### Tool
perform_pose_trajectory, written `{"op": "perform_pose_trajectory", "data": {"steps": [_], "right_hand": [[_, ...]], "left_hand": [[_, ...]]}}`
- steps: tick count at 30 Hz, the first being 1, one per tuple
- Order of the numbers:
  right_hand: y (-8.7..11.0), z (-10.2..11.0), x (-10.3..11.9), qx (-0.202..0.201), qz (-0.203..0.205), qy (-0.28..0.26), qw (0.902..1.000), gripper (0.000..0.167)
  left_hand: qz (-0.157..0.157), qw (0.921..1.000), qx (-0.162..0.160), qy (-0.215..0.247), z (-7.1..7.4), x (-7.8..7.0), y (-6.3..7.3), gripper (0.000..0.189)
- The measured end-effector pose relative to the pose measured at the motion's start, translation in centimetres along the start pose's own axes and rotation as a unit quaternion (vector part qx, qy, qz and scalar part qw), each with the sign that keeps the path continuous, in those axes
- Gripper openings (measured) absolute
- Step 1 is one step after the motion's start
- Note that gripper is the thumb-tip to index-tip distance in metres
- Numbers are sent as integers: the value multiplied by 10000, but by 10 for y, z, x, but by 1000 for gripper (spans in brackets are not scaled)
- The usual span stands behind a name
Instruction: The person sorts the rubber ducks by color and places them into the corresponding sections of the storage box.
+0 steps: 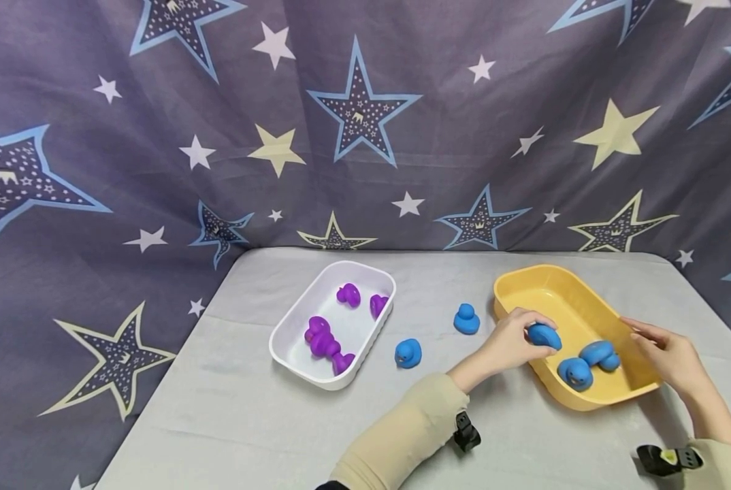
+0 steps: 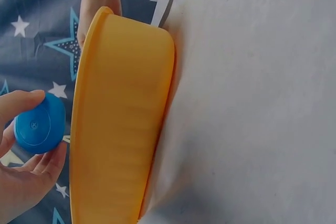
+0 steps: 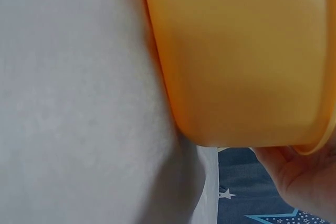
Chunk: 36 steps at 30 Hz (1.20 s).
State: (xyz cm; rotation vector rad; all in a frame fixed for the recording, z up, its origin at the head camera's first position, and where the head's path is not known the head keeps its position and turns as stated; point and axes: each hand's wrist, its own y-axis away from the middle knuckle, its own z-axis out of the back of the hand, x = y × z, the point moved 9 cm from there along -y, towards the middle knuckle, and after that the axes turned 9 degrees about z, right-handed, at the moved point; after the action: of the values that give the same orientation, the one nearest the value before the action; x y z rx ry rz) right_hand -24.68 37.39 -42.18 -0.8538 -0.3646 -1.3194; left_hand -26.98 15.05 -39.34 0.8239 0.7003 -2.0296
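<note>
My left hand [image 1: 515,340] pinches a blue toy duck [image 1: 544,336] between thumb and fingers, over the left rim of a yellow tub [image 1: 543,286]. In the left wrist view the duck's flat underside faces the camera, beside the tub wall [image 2: 121,108]. At the tub's right rim, my right hand [image 1: 668,354] holds the edge, thumb on the inner side. Its fingers are partly hidden behind the tub in the right wrist view. Inside the tub lie two more blue ducks, one facing front [image 1: 576,374] and another tipped over [image 1: 599,354].
Two blue ducks, a nearer one [image 1: 408,354] and a farther one [image 1: 466,319], sit on the pale tablecloth [image 1: 267,435] between the containers. To the left stands a white tub [image 1: 298,371] with several purple toys [image 1: 325,345]. A star-patterned curtain [image 1: 402,61] hangs behind.
</note>
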Motion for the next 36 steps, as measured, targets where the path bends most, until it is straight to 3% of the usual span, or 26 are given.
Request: {"op": "perform_pose_trajectory", "data": {"steps": [12, 23, 27, 31, 36], "right_hand": [[1, 0, -2, 43, -95, -29, 9999, 31], [-1, 2, 0, -54, 23, -95, 9999, 29], [-1, 2, -1, -36, 11, -87, 10000, 30], [0, 1, 0, -35, 55, -109, 9999, 30], [0, 2, 1, -64, 126, -193, 9997, 30]], "left_hand": [[174, 9998, 137, -14, -9, -1, -5, 28], [291, 9996, 22, -41, -11, 0, -11, 30], [321, 9993, 143, 153, -13, 1, -12, 32], [394, 9980, 229, 435, -12, 2, -12, 35], [225, 9990, 49, 388, -4, 0, -9, 31]]}}
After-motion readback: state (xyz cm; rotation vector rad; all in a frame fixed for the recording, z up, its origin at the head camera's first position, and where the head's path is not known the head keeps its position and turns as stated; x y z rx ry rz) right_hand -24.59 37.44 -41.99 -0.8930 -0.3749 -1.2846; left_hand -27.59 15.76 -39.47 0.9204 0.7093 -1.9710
